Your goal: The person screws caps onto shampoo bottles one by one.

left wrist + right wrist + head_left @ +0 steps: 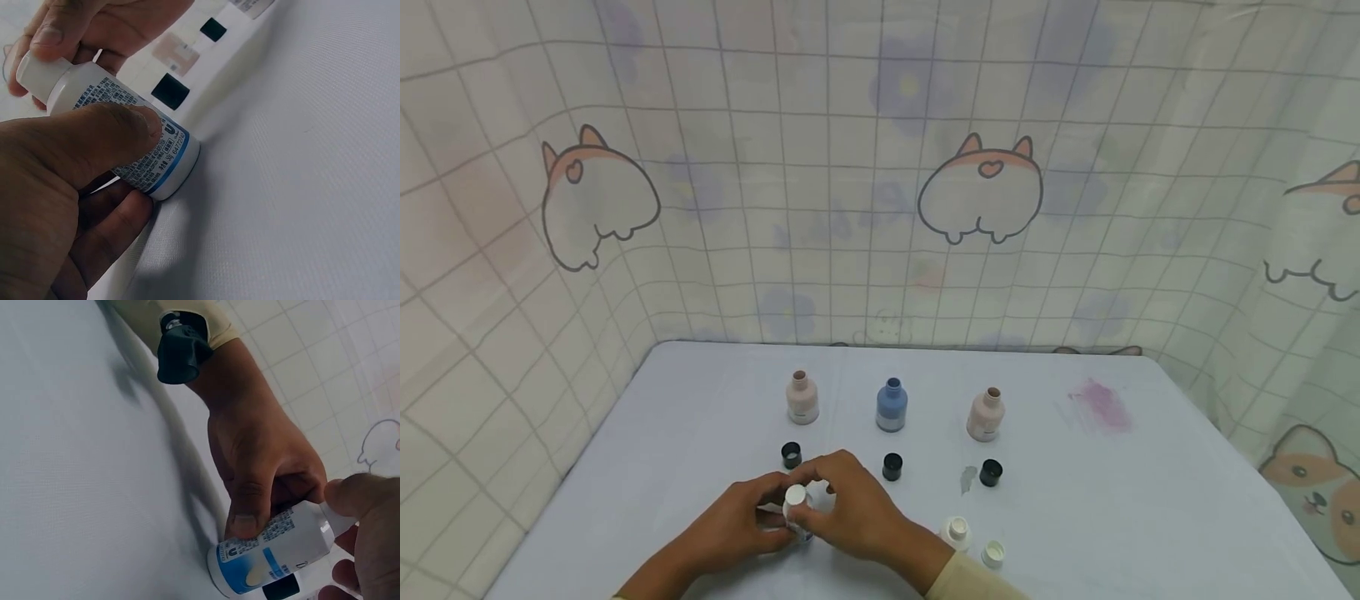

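A small white bottle (178,165) with a blue band and printed label stands on the table at the front left. My left hand (726,527) grips its body, thumb across the label in the left wrist view. With thumb and fingers, my right hand (861,517) pinches the white cap (39,74) on the bottle's neck. Just beyond the hands lies a black cap (792,455). To the right of my right forearm are a second white bottle (957,530), uncapped, and a loose white cap (993,553).
Along the back stand a pale pink bottle (802,402), a blue bottle (892,408) and another pink bottle (986,417), all uncapped. Two more black caps, a middle cap (892,467) and a right cap (991,472), lie before them. A pink stain (1102,407) marks the white table (1120,500).
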The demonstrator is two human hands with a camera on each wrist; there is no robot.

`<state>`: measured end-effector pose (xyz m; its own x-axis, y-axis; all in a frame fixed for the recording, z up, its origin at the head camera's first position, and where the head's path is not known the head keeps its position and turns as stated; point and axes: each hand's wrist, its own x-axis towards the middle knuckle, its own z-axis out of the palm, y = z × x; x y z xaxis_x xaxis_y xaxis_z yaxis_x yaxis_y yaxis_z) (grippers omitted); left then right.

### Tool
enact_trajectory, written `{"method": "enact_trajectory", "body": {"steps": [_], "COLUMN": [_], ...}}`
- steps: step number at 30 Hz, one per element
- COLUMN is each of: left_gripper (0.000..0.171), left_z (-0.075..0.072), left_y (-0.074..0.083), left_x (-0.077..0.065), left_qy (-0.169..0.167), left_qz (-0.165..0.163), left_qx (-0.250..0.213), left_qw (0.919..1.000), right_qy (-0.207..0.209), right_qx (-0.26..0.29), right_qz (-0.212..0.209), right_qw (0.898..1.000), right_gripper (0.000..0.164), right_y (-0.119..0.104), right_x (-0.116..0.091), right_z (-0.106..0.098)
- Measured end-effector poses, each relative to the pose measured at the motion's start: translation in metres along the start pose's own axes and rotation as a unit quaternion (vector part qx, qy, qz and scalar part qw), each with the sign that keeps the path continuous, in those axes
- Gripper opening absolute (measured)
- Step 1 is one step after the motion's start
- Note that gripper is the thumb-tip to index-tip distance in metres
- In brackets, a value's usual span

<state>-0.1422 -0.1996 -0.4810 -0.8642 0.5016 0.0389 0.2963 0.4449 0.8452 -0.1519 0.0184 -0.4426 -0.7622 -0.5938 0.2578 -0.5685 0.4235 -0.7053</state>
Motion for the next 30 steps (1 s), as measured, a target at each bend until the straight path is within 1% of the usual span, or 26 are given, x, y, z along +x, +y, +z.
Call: {"method": "enact_trajectory", "body": {"steps": [3, 5, 9, 14, 20, 26, 30], "left_gripper": [0.059, 0.06, 0.055, 0.05, 0.048, 0.044, 0.045], "left_z": [-0.0007, -0.0017, -0.0028, -0.0026, -0.002, -0.0012, -0.0003], "left_y": [0.0002, 0.0005, -0.0001, -0.0011, 0.0002, -0.0005, -0.0009], "left_x": [0.0001, 0.0002, 0.0001, -0.0002, -0.0006, 0.0006, 0.0006], "left_qy": [-0.002, -0.004, -0.009, -0.015, -0.014, -0.009, -0.003], "left_qz": [0.0, -0.002, -0.015, -0.024, -0.029, -0.012, -0.008], "left_qx": [-0.01, -0.012, -0.022, -0.036, -0.027, -0.004, -0.005], "left_qw": [0.9999, 0.9999, 0.9996, 0.999, 0.9991, 0.9999, 0.9999], "right_qy": [-0.006, -0.01, -0.014, -0.009, -0.012, -0.015, -0.011], "right_qx": [0.01, 0.008, 0.002, -0.004, -0.017, -0.04, -0.039], "right_qz": [-0.023, -0.029, -0.031, -0.032, -0.026, -0.021, -0.014], "right_qw": [1.0, 0.999, 0.999, 0.999, 0.999, 0.999, 0.999], "right_gripper": [0.037, 0.038, 0.033, 0.028, 0.027, 0.028, 0.03], "right_y": [0.0024, 0.0032, 0.0037, 0.002, 0.0001, -0.0006, -0.0009], "right_x": [-0.0012, -0.0016, -0.0015, -0.0003, 0.0001, -0.0015, -0.0023], "right_z": [0.0001, -0.0004, -0.0011, -0.0021, -0.003, -0.0041, -0.0027]}}
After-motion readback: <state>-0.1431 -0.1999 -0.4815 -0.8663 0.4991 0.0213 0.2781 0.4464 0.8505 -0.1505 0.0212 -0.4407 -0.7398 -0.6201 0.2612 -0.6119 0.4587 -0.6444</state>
